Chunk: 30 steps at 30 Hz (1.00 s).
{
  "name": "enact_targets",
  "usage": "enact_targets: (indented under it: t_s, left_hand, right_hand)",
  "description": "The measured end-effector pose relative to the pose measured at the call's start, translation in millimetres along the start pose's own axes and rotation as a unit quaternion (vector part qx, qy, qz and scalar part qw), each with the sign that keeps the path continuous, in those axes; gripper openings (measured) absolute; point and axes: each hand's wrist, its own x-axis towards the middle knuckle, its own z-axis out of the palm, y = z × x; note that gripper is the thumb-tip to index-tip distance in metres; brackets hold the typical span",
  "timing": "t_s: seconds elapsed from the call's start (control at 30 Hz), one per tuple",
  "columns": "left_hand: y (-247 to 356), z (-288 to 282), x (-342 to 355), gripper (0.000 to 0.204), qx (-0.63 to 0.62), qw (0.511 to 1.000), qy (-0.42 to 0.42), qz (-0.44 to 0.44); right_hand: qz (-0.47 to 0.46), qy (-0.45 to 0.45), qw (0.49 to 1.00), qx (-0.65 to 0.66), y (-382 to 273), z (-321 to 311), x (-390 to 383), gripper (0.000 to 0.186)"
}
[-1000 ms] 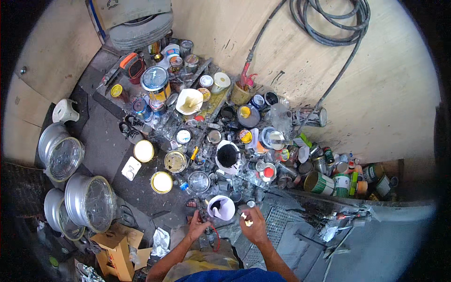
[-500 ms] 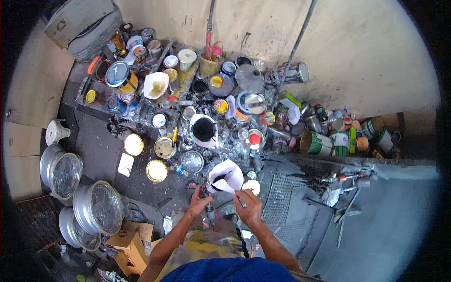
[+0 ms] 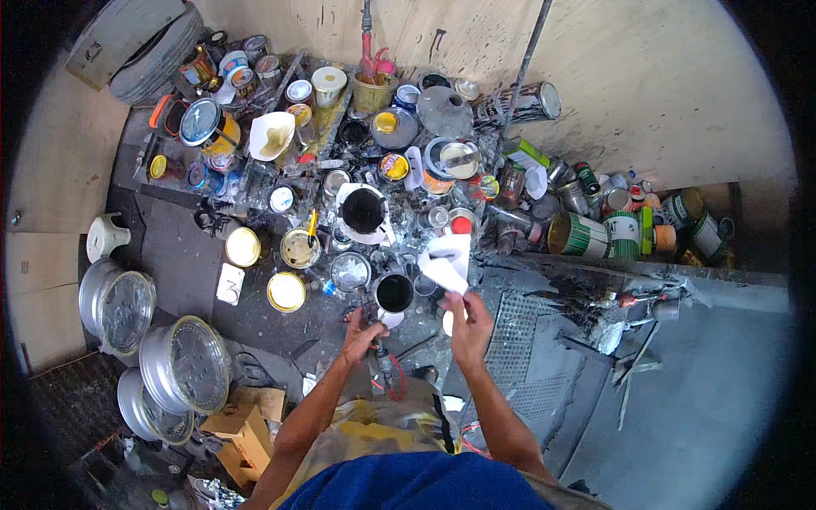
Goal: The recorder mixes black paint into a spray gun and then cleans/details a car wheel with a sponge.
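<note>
My left hand (image 3: 361, 338) is closed round a spray gun (image 3: 384, 361), its fingers partly hidden. On the gun stands an open round cup (image 3: 393, 293) with a dark inside; how full it is I cannot tell. My right hand (image 3: 469, 330) pinches the lower edge of a white paper funnel (image 3: 445, 262), up and to the right of the cup and apart from it. Beyond the cup, a pot with black contents (image 3: 363, 211) sits on white paper on the cluttered bench.
Paint cans and lids crowd the bench (image 3: 327, 228). Open cans of pale paint (image 3: 286, 291) stand at the left. Silver wheel rims (image 3: 189, 370) and a cardboard box (image 3: 240, 438) lie lower left. Green-striped tins (image 3: 578, 234) line a shelf at right. A perforated metal plate (image 3: 510, 340) lies right.
My right hand has lifted the paper funnel off the cup, up and to the right, baring the cup's dark inside. My left hand still holds the spray gun.
</note>
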Motion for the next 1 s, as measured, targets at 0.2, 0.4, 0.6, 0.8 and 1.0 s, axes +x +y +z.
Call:
enact_targets:
  t_s: [0.2,0.4,0.6,0.8,1.0]
  left_hand:
    - [33,12,-40,0.051,-0.088,0.995,-0.056,-0.009]
    - [60,23,-61,0.062,-0.107,0.992,-0.011,-0.070]
    - [69,16,-72,0.057,-0.023,1.000,-0.015,-0.012]
    - [76,23,-80,0.057,-0.098,0.994,-0.012,-0.038]
    - [69,58,-67,0.063,-0.067,0.998,-0.021,-0.001]
  right_hand:
    - [-0.124,0.009,0.988,-0.096,57,52,83,0.017]
    - [-0.192,0.053,0.963,-0.181,99,99,134,0.017]
    - [-0.132,0.022,0.969,-0.209,117,122,134,0.029]
    - [-0.127,-0.019,0.979,-0.161,105,95,110,0.058]
    - [-0.167,-0.109,0.968,-0.150,76,3,-23,0.038]
